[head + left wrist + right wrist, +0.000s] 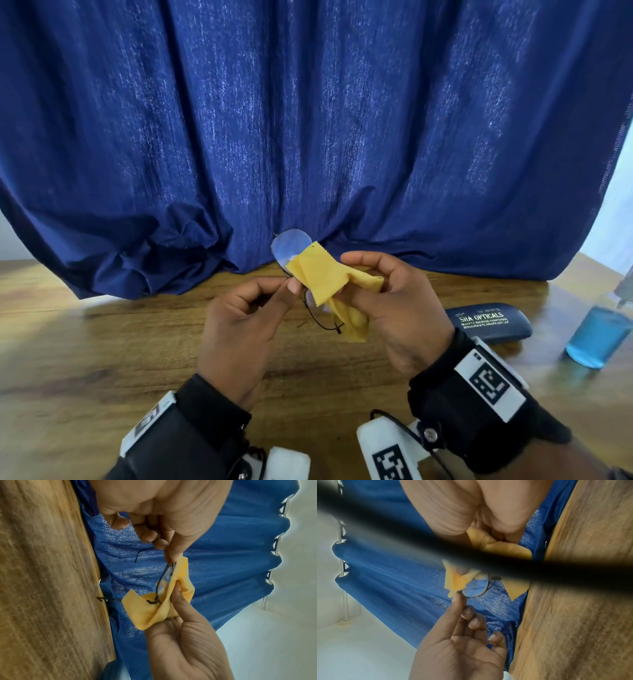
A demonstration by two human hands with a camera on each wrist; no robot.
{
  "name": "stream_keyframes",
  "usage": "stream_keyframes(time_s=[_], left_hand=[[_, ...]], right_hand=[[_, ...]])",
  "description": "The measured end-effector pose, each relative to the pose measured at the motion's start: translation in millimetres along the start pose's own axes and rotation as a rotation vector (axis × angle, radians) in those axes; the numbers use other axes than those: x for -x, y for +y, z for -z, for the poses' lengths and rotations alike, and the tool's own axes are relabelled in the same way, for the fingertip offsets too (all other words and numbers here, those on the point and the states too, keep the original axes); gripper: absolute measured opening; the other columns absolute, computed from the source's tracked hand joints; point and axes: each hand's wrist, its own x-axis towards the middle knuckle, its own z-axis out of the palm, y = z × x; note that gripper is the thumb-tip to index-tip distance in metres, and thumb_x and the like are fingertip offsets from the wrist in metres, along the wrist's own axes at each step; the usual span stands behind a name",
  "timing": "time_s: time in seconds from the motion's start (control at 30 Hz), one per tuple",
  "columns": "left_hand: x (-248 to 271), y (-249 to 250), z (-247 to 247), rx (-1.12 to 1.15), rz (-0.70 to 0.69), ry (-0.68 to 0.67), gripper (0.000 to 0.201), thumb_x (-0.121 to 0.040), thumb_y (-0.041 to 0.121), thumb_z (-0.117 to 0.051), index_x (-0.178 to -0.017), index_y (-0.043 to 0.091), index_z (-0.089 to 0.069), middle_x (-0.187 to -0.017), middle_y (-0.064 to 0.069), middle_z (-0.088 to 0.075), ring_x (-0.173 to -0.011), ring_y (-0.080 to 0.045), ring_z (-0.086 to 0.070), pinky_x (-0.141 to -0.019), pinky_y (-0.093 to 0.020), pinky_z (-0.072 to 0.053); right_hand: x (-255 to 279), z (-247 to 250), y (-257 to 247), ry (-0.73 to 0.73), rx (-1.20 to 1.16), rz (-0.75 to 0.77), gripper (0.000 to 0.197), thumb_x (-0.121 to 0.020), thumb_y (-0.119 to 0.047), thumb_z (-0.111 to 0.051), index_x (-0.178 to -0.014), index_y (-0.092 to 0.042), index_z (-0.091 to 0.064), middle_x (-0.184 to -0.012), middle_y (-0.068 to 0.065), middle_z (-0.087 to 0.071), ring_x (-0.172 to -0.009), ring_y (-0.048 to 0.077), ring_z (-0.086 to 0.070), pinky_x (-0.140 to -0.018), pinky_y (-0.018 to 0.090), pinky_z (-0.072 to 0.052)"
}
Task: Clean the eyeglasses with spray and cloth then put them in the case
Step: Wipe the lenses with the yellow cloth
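Both hands work above our desk [102,342]: left grip [246,329] pinches the eyeglasses [291,248], right grip [394,301] pinches the yellow cloth [329,277] around one lens.

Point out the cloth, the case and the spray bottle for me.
yellow cloth [329,274], head view, on its flat upper fold.
case [488,323], head view, on its printed lid.
spray bottle [597,337], head view, on its blue liquid body.

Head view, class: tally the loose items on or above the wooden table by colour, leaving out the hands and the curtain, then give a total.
Yellow: 1, the cloth held in the right hand.
Clear lenses with dark frame: 1, the eyeglasses pinched by the left hand.
Dark navy: 1, the case.
Blue liquid: 1, the spray bottle.
Total: 4
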Motion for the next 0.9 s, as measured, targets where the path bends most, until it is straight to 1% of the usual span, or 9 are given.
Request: stream_keyframes(time_s=[0.17,0.3,0.43,0.5,0.57,0.63,0.7,0.8,0.9], left_hand=[[2.3,-1.4,-0.7,-0.051,-0.023,-0.01,0.018,-0.08,0.03,-0.072,-0.088,0.016,-0.081,-0.092,-0.007,-0.081,-0.093,-0.025,-0.075,-0.083,-0.03,-0.061],[4.7,-2.1,-2.2,-0.134,-0.033,-0.022,0.011,-0.087,0.022,-0.073,-0.093,0.028,-0.081,-0.096,-0.004,-0.081,-0.096,-0.031,-0.075,-0.089,-0.055,-0.061],[1.9,-1.7,-0.8,-0.159,-0.061,-0.037,0.01,-0.089,0.024,-0.073,-0.094,0.024,-0.081,-0.095,-0.006,-0.081,-0.095,-0.038,-0.073,-0.088,-0.063,-0.058],[0.5,-0.5,0.8,-0.149,-0.071,-0.018,0.009,-0.086,0.029,-0.076,-0.088,0.022,-0.081,-0.089,-0.005,-0.081,-0.091,-0.032,-0.074,-0.086,-0.055,-0.06],[-2.9,1.0,4.1,-0.096,-0.062,0.02,0.013,-0.086,0.028,-0.074,-0.083,0.016,-0.08,-0.083,-0.003,-0.081,-0.085,-0.019,-0.075,-0.084,-0.038,-0.06],[-5.2,2.8,6.2,-0.045,-0.021,0.027,0.016,-0.09,0.021,-0.071,-0.084,0.008,-0.077,-0.069,0.008,-0.075,-0.069,-0.001,-0.069,-0.074,-0.018,-0.054],[-4.4,3.7,4.5,-0.026,0.024,-0.001,0.016,-0.093,0.017,-0.068,-0.081,0.007,-0.073,-0.054,0.018,-0.064,-0.055,0.007,-0.059,-0.061,-0.006,-0.046],[0.1,5.1,-0.2,-0.005,0.07,-0.061,0.019,-0.094,0.014,-0.067,-0.076,0.009,-0.071,-0.05,0.019,-0.06,-0.05,0.008,-0.056,-0.057,-0.003,-0.043],[2.7,7.7,-2.5,-0.017,0.067,-0.108,0.02,-0.093,0.016,-0.069,-0.077,0.007,-0.073,-0.052,0.018,-0.061,-0.052,0.007,-0.055,-0.058,-0.005,-0.044]], right_hand=[[1.7,-2.1,0.4,-0.099,-0.021,-0.1,0.053,-0.063,-0.013,-0.088,-0.112,-0.019,-0.071,-0.099,0.006,-0.081,-0.093,0.022,-0.077,-0.082,0.038,-0.062],[3.7,-5.9,3.7,-0.22,-0.032,-0.203,0.041,-0.079,-0.006,-0.079,-0.119,-0.014,-0.071,-0.106,0.011,-0.08,-0.101,0.028,-0.076,-0.088,0.041,-0.061],[2.7,-3.7,1.6,-0.18,-0.077,-0.185,0.049,-0.071,-0.004,-0.084,-0.118,-0.013,-0.072,-0.102,0.011,-0.08,-0.091,0.023,-0.077,-0.074,0.032,-0.061],[2.8,-0.4,-1.2,-0.082,-0.013,-0.106,0.05,-0.065,-0.009,-0.088,-0.112,-0.014,-0.073,-0.095,0.008,-0.081,-0.084,0.019,-0.077,-0.067,0.029,-0.06],[0.0,4.2,-5.2,0.043,0.1,-0.003,0.032,-0.071,-0.014,-0.089,-0.1,-0.015,-0.075,-0.088,0.006,-0.081,-0.075,0.017,-0.075,-0.063,0.029,-0.06],[-4.0,11.1,-9.1,0.115,0.177,0.061,0.015,-0.078,-0.024,-0.086,-0.087,-0.016,-0.076,-0.082,0.008,-0.079,-0.071,0.02,-0.073,-0.067,0.039,-0.06],[-7.4,17.4,-13.0,0.149,0.189,0.073,0.017,-0.084,-0.03,-0.08,-0.085,-0.014,-0.076,-0.08,0.01,-0.079,-0.073,0.024,-0.075,-0.071,0.045,-0.061],[-9.2,21.2,-16.2,0.182,0.247,0.095,0.018,-0.092,-0.032,-0.071,-0.085,-0.016,-0.075,-0.079,0.008,-0.076,-0.075,0.027,-0.072,-0.074,0.044,-0.058],[-4.3,14.9,-21.6,0.16,0.233,0.308,0.01,-0.093,-0.029,-0.071,-0.089,-0.021,-0.075,-0.086,0.007,-0.074,-0.081,0.024,-0.069,-0.078,0.042,-0.056]])
